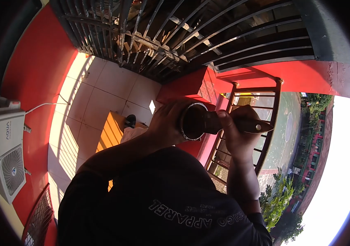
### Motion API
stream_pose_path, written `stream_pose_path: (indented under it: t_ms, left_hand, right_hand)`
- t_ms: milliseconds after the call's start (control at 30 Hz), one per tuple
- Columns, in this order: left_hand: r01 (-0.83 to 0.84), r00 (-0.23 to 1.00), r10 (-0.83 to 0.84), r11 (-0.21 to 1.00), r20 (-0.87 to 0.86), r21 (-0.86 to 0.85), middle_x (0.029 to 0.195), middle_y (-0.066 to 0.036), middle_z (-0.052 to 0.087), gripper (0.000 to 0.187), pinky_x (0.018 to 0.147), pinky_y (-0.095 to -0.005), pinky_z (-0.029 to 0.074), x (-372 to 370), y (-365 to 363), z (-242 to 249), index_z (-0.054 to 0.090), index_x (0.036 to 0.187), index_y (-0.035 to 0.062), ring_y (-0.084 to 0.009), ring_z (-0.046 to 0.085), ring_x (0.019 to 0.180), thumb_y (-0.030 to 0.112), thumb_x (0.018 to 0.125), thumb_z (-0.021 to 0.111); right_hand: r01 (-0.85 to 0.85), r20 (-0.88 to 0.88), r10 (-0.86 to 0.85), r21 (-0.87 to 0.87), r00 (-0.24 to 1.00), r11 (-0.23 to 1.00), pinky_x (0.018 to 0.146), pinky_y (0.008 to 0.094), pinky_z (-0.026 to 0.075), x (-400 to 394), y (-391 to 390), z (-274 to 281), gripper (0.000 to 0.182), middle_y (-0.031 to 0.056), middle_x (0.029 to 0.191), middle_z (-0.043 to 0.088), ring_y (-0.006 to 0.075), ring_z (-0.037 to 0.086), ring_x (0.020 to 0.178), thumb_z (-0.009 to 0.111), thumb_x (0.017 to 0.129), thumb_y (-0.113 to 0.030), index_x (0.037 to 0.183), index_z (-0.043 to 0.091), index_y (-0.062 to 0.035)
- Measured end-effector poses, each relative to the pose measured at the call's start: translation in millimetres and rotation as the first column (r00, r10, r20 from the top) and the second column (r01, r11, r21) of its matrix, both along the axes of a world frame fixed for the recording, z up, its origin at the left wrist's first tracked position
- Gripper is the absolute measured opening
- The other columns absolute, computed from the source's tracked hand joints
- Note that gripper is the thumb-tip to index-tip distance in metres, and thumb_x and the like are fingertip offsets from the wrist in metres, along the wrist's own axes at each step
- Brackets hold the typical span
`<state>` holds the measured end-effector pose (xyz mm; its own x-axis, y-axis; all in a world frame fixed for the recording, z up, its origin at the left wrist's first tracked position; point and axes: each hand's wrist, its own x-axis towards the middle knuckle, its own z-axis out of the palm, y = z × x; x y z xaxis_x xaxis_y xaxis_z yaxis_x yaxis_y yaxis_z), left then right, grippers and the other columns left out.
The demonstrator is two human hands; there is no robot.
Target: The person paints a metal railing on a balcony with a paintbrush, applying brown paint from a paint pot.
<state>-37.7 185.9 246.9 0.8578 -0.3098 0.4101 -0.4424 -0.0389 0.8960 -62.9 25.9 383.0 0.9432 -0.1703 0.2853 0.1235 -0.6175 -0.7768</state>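
Note:
My left hand (164, 125) is wrapped round a small round can (185, 130), its open mouth tilted toward me and its rim catching the light. The inside of the can is dark. A paintbrush (259, 126) is in my right hand (237, 139), the thumb laid along it and the fingers curled beneath. Its handle, with a hole near the end, points right, while the head of the brush lies at the can's mouth. Both hands are in front of my chest, in shade.
Black metal bars (150, 41) span the top of the view above a red ledge (187, 86). A brown railing (275, 110) stands behind my right hand. At left, an air conditioner unit (8, 151) hangs on the red wall (35, 78). An orange surface (111, 129) lies low on the tiled floor (109, 82).

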Motion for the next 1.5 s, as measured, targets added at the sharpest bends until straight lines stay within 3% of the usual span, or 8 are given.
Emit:
stream_pose_path:
  t_ms: [400, 933, 1067, 1133, 1300, 1333, 1467, 1500]
  left_hand:
    - [0.071, 0.995, -0.07, 0.997, 0.072, -0.005, 0.122, -0.011, 0.061, 0.091, 0.093, -0.045, 0.052, 12, -5, 2, 0.05, 0.131, 0.011, -0.0332, 0.063, 0.11, 0.026, 0.053, 0.096]
    - [0.187, 0.98, -0.182, 0.981, 0.086, -0.055, 0.124, -0.013, 0.059, 0.095, 0.097, -0.0451, 0.05, -4, -44, 12, 0.049, 0.131, 0.008, -0.0339, 0.061, 0.115, 0.03, 0.053, 0.098]
    - [0.216, 0.976, -0.213, 0.974, 0.047, -0.074, 0.122, -0.013, 0.061, 0.091, 0.092, -0.0407, 0.054, -10, -58, 20, 0.048, 0.132, 0.0061, -0.0275, 0.064, 0.111, 0.017, 0.057, 0.097]
    - [0.262, 0.965, -0.261, 0.957, 0.02, -0.124, 0.123, -0.013, 0.06, 0.087, 0.088, -0.0402, 0.058, -13, -70, 22, 0.046, 0.134, 0.0054, -0.0253, 0.065, 0.11, 0.009, 0.061, 0.094]
    - [0.319, 0.774, -0.524, 0.807, -0.355, -0.497, 0.12, -0.011, 0.064, 0.091, 0.096, -0.0401, 0.053, -24, -117, 35, 0.05, 0.13, 0.0046, -0.0248, 0.064, 0.111, 0.022, 0.055, 0.099]
    - [0.354, 0.779, -0.538, 0.801, -0.321, -0.483, 0.12, -0.01, 0.064, 0.091, 0.097, -0.0399, 0.052, -23, -131, 41, 0.049, 0.13, 0.0047, -0.0237, 0.063, 0.113, 0.019, 0.056, 0.098]
    - [0.475, 0.756, -0.627, 0.721, -0.185, -0.504, 0.122, -0.008, 0.063, 0.092, 0.1, -0.0389, 0.05, -22, -191, 74, 0.047, 0.133, 0.0052, -0.0207, 0.06, 0.118, 0.014, 0.056, 0.098]
    - [0.534, 0.792, -0.608, 0.731, -0.051, -0.426, 0.127, -0.008, 0.06, 0.095, 0.103, -0.0377, 0.048, -18, -211, 77, 0.044, 0.136, 0.0056, -0.0197, 0.059, 0.119, 0.017, 0.058, 0.097]
  right_hand:
    - [0.424, -0.074, -0.435, 0.415, 0.898, 0.805, 0.039, 0.0249, 0.034, -35, -34, -17, 0.027, -0.0016, 0.058, 0.046, 0.0075, 0.041, 0.043, 0.065, 0.096, -0.011, 0.076, 0.047, -0.0108]
    - [0.528, 0.023, -0.609, 0.472, 0.793, 0.706, 0.04, 0.0239, 0.033, -84, -69, -6, 0.029, -0.0023, 0.059, 0.046, 0.0066, 0.041, 0.044, 0.066, 0.096, -0.01, 0.073, 0.048, -0.0112]
    - [0.494, 0.047, -0.62, 0.559, 0.783, 0.666, 0.042, 0.0235, 0.036, -101, -94, -10, 0.029, -0.0029, 0.059, 0.045, 0.0067, 0.042, 0.046, 0.066, 0.096, -0.012, 0.073, 0.048, -0.012]
    - [0.449, 0.023, -0.622, 0.671, 0.782, 0.59, 0.043, 0.0248, 0.041, -114, -116, -18, 0.023, -0.0001, 0.066, 0.052, 0.0088, 0.05, 0.05, 0.066, 0.096, -0.016, 0.079, 0.052, -0.0095]
    - [0.326, -0.11, -0.657, 0.92, 0.745, 0.215, 0.055, 0.0317, 0.053, -119, -153, -4, 0.023, 0.0053, 0.087, 0.066, 0.0196, 0.067, 0.068, 0.059, 0.1, -0.03, 0.103, 0.056, -0.0075]
    - [0.237, -0.088, -0.568, 0.952, 0.818, 0.195, 0.055, 0.0309, 0.053, -132, -175, -9, 0.024, 0.0062, 0.089, 0.067, 0.02, 0.067, 0.068, 0.061, 0.099, -0.032, 0.105, 0.058, -0.0085]
    - [0.234, -0.117, -0.681, 0.969, 0.723, 0.083, 0.042, 0.0208, 0.041, -163, -224, 16, 0.025, 0.0016, 0.079, 0.066, 0.0118, 0.065, 0.062, 0.064, 0.097, -0.038, 0.095, 0.059, -0.0142]
    - [0.208, -0.082, -0.703, 0.973, 0.706, 0.096, 0.042, 0.0206, 0.039, -173, -241, 25, 0.025, 0.0015, 0.078, 0.066, 0.0109, 0.064, 0.061, 0.065, 0.096, -0.039, 0.093, 0.058, -0.0147]
